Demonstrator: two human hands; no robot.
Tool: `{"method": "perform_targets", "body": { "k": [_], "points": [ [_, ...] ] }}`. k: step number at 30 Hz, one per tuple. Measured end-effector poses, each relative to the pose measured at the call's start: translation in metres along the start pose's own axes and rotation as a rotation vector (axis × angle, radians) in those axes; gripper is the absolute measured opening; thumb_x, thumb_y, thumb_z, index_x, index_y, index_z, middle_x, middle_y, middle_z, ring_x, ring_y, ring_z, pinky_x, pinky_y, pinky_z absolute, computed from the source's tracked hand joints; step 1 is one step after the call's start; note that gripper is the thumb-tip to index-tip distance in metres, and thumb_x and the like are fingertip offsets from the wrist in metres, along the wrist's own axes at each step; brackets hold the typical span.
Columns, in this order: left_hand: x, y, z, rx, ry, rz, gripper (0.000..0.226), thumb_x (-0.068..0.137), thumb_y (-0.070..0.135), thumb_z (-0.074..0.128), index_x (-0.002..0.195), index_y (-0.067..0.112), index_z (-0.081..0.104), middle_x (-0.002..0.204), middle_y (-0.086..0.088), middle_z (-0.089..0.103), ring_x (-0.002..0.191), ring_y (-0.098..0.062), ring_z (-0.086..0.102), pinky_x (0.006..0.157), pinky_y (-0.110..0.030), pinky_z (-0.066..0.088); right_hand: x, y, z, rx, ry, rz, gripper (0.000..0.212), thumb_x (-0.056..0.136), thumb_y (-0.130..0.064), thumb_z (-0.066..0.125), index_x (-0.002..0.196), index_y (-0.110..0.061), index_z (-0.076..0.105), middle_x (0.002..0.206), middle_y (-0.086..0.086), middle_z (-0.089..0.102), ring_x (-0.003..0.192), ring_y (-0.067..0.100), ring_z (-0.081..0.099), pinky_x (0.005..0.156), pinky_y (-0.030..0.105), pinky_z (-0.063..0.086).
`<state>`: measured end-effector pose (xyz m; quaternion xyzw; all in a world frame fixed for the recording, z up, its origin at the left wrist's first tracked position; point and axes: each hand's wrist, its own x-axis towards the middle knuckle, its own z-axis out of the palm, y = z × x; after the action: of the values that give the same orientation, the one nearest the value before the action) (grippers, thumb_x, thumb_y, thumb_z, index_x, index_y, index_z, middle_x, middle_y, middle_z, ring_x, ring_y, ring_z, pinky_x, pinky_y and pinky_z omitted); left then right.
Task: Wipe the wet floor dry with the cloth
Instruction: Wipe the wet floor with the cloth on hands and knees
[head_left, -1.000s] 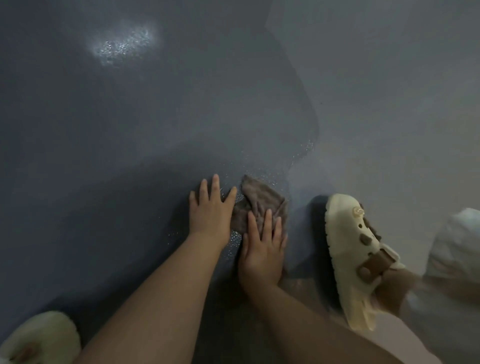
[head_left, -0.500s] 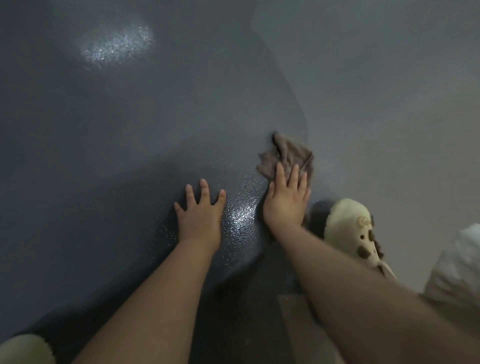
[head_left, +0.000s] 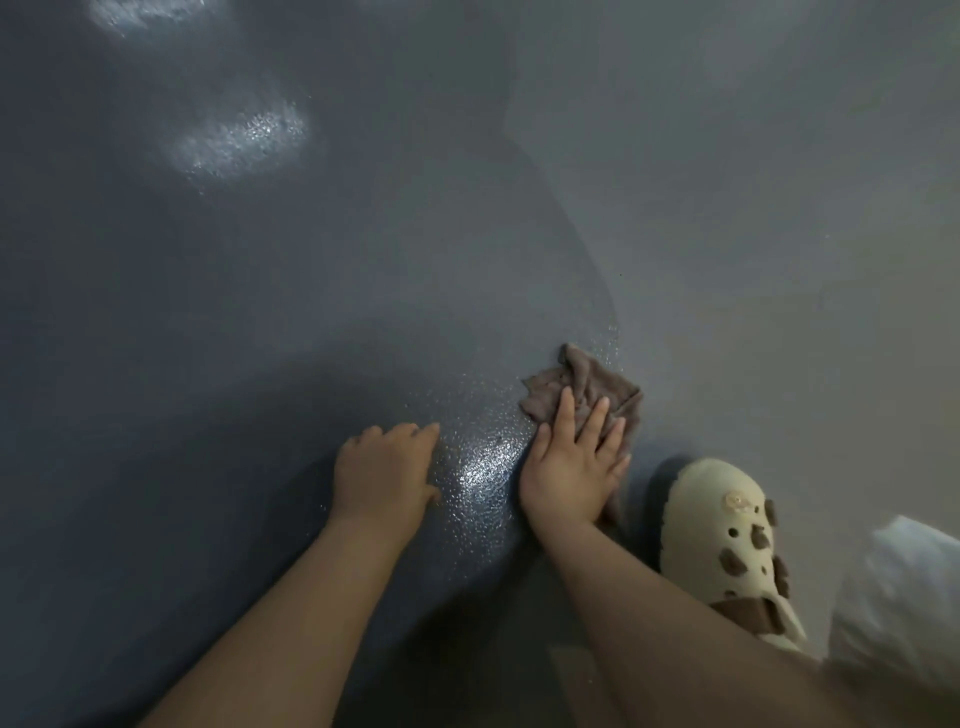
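A person's right hand (head_left: 574, 475) presses a crumpled brown cloth (head_left: 582, 387) flat against the grey floor (head_left: 311, 312), fingers straight, its grip released rather than grasping. The cloth lies at the boundary between the darker wet patch and the paler dry floor. The left hand (head_left: 384, 470) rests on the wet floor just beside it, fingers curled under, holding nothing. A cream clog (head_left: 727, 540) stands near the right hand.
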<state>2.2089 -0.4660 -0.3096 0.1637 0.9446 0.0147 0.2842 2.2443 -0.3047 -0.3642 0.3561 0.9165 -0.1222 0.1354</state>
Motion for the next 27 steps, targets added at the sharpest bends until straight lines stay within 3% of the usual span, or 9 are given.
{"method": "perform_targets", "body": {
  "k": [3,9,17,21,27],
  "points": [
    [0.019,-0.014,-0.021,0.004,0.057,0.018,0.07,0.083,0.048,0.064,0.143,0.029,0.032,0.137,0.005,0.047,0.123,-0.021,0.045,0.095,-0.033,0.038,0.017,-0.01,-0.004,0.028,-0.006,0.027,0.053,0.101,-0.04,0.027,0.151,-0.035,0.01,0.16,0.006,-0.004,0.146,0.028,-0.008,0.115,0.048,-0.004],
    [0.056,-0.037,-0.043,-0.022,0.024,-0.074,0.098,0.073,0.05,0.073,0.15,0.031,0.016,0.157,-0.005,0.008,0.142,-0.027,0.015,0.11,-0.042,0.027,0.051,-0.029,-0.014,0.032,-0.013,0.018,0.054,0.1,-0.042,0.028,0.15,-0.036,0.01,0.16,0.006,-0.005,0.146,0.028,-0.008,0.115,0.05,-0.004],
    [0.09,-0.058,-0.056,-0.061,-0.079,-0.278,0.116,0.071,0.053,0.075,0.149,0.035,-0.008,0.154,-0.015,-0.026,0.142,-0.043,-0.011,0.109,-0.063,0.018,0.099,-0.053,-0.027,-0.013,-0.05,-0.074,0.053,0.1,-0.044,0.024,0.15,-0.036,0.008,0.16,0.005,-0.008,0.146,0.028,-0.01,0.115,0.05,-0.006],
    [0.096,-0.075,-0.057,-0.109,-0.13,-0.359,0.122,0.066,0.061,0.073,0.148,0.035,-0.014,0.153,-0.015,-0.026,0.142,-0.044,-0.011,0.108,-0.064,0.018,0.126,-0.074,-0.037,-0.045,-0.064,-0.137,0.053,0.101,-0.046,0.022,0.15,-0.037,0.006,0.16,0.003,-0.009,0.146,0.028,-0.011,0.116,0.05,-0.006],
    [0.103,-0.076,-0.053,-0.192,-0.127,-0.371,0.126,0.063,0.055,0.079,0.149,0.035,-0.011,0.155,-0.013,-0.021,0.142,-0.045,-0.006,0.108,-0.06,0.027,0.173,-0.114,-0.046,-0.08,-0.06,-0.231,0.053,0.1,-0.049,0.02,0.15,-0.038,0.007,0.16,0.003,-0.008,0.146,0.028,-0.01,0.116,0.05,-0.006]
  ]
}}
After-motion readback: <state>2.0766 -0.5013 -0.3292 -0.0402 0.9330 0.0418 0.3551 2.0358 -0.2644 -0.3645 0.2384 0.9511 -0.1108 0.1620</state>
